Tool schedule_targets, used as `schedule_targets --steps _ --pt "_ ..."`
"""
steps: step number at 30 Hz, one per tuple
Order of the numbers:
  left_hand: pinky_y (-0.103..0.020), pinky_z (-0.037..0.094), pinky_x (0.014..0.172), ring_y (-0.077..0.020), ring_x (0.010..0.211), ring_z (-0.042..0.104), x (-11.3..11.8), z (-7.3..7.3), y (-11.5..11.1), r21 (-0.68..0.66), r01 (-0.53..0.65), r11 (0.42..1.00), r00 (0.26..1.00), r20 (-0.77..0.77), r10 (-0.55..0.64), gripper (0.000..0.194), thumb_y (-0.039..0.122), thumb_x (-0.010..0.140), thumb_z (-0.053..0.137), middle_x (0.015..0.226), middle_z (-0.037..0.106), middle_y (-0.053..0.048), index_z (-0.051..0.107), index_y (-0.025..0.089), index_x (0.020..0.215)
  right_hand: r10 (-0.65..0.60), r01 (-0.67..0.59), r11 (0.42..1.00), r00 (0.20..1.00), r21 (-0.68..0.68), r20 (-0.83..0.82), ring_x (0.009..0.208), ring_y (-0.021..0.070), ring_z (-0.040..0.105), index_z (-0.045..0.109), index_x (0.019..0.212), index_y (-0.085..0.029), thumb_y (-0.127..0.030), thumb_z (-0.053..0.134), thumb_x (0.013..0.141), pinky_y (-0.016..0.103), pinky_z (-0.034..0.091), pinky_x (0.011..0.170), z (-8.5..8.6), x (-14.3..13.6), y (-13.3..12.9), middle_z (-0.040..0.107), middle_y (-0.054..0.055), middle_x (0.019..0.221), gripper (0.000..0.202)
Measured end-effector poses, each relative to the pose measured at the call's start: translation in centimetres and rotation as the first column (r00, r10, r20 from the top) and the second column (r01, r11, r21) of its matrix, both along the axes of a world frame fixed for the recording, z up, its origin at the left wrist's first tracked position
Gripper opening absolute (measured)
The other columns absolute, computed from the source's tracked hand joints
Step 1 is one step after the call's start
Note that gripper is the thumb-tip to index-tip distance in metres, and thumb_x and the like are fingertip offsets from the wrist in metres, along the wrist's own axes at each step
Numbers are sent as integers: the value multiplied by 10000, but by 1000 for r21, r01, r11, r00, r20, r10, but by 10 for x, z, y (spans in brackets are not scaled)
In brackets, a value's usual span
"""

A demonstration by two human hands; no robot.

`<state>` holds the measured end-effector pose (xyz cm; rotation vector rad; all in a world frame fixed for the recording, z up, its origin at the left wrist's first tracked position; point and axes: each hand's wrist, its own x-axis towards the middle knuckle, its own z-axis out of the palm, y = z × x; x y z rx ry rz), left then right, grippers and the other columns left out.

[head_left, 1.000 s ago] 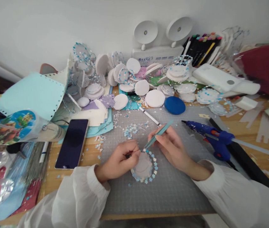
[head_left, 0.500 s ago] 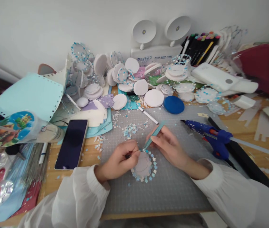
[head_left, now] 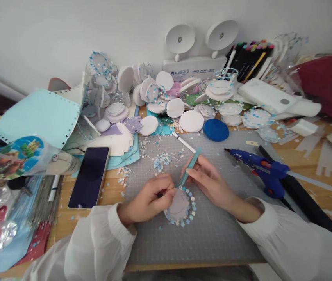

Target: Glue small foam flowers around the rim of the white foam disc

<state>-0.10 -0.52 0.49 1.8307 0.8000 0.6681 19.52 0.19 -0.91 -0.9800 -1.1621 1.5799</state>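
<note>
A pale round disc (head_left: 177,207) edged with small blue and white stars lies on the grey cutting mat (head_left: 207,238). My left hand (head_left: 154,197) pinches the disc's upper left edge between thumb and fingers. Teal tweezers (head_left: 191,166) are held in my right hand (head_left: 209,181), their tips at the disc's top edge close to my left fingertips. Whatever is between the tips is too small to make out. Loose blue and white stars (head_left: 161,160) form a small pile beyond my hands.
A phone (head_left: 90,177) lies left of the mat. To the right are a blue glue gun (head_left: 258,168) and a black strip (head_left: 309,203). A white pen (head_left: 183,141), a blue lid (head_left: 216,130) and several white discs (head_left: 191,121) are farther back.
The tweezers stand slightly more upright, their tips still at the disc's top edge. Both hands keep nearly the same places, and the whole view has shifted a little.
</note>
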Motion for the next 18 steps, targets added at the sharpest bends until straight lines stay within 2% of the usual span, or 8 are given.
schedule_targets --steps 2,8,18 --pt "-243 322 603 -111 625 386 0 0 0 -7 3 1000 1000 11 -3 296 260 922 411 663 394 11 365 174 642 -5 5 1000 1000 -25 -17 665 129 521 590 897 -239 -371 654 814 257 439 605 1 0 1 604 7 824 168" --pt "-240 310 589 -105 616 378 1 2 0 -26 -11 1000 999 39 12 289 217 917 414 655 382 19 356 174 637 -91 42 966 979 -254 -183 596 114 498 547 781 -203 -339 640 790 235 404 537 4 3 8 585 -1 720 165" --pt "-242 303 581 -105 611 365 0 0 0 -12 13 1000 999 45 -12 274 207 912 416 660 375 22 354 176 647 -8 5 997 999 -81 -40 627 119 516 578 854 -219 -382 668 792 252 417 581 1 0 2 580 -10 733 197"
